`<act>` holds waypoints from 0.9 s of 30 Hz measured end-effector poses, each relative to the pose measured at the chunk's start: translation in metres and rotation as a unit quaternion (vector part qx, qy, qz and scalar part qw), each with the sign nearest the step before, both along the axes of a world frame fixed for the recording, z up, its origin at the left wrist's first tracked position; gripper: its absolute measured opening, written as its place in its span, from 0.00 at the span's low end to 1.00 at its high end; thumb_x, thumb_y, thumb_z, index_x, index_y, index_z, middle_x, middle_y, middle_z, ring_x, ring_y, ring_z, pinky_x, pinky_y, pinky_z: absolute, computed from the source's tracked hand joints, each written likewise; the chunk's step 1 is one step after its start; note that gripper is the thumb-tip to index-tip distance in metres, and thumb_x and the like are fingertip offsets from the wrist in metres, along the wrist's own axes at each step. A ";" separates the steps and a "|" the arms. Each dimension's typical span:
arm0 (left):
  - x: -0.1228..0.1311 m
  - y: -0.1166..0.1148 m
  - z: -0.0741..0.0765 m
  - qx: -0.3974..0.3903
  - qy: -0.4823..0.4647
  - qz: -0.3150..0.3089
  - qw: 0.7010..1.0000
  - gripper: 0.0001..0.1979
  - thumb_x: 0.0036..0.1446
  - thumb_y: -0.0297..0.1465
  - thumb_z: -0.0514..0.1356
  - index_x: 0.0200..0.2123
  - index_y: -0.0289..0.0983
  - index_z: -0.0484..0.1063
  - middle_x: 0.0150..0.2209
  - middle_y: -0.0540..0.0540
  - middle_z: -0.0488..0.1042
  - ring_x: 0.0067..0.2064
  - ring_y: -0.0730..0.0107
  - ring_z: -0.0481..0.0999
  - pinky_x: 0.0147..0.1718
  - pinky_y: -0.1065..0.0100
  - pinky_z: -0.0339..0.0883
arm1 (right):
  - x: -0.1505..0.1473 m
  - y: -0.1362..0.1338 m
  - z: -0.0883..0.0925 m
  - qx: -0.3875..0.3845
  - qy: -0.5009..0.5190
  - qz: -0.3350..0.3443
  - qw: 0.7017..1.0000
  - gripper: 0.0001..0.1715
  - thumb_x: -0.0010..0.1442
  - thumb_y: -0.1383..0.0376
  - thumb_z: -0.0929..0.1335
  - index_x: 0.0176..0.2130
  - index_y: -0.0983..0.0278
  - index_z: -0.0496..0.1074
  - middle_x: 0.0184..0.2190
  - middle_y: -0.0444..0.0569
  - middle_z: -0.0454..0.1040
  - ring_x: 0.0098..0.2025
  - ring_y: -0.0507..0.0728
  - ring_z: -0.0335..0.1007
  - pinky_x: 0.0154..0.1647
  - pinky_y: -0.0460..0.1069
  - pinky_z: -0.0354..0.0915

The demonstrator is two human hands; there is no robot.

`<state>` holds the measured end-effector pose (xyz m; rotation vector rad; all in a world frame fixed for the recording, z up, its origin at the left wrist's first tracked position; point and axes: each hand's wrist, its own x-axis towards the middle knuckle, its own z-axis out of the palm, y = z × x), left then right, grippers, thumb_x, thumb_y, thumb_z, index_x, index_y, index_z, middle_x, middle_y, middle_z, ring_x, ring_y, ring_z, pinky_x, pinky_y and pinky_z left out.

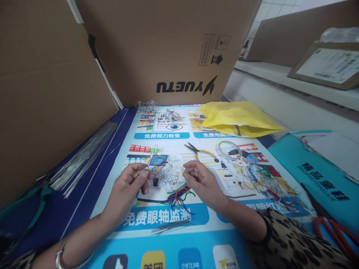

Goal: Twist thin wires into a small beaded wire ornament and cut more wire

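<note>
My left hand (131, 181) is pinched, thumb against fingers, on a thin wire at the left side of a wire tangle. My right hand (200, 181) has its fingertips closed at the tangle's right side, on a wire so fine that it barely shows. Between both hands lies the tangle of thin wire loops (171, 175) with small beads. Just below it is a bunch of coloured cords (179, 196), purple, green, red and yellow. Yellow-handled pliers (203, 151) lie behind the hands, jaws pointing left.
Cut wires (86, 157) lie left, near teal-handled pliers (42, 198). A clear round spool (230, 150), another wire tangle (260, 177) and red-handled scissors (331, 228) are right. Behind are a yellow bag (241, 116) and a cardboard box (157, 45). Dark short pieces (171, 226) lie in front.
</note>
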<state>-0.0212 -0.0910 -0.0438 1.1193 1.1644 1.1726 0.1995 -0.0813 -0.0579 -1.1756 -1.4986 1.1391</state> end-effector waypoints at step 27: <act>-0.001 -0.001 0.001 -0.007 0.001 -0.002 1.000 0.12 0.55 0.35 0.58 0.42 0.40 0.62 0.30 0.51 0.73 0.22 0.80 0.66 0.24 0.75 0.60 | 0.003 0.005 0.007 -0.015 0.073 -0.026 0.997 0.10 0.53 0.65 0.66 0.38 0.63 0.66 0.27 0.42 0.67 0.26 0.49 0.63 0.27 0.46 0.61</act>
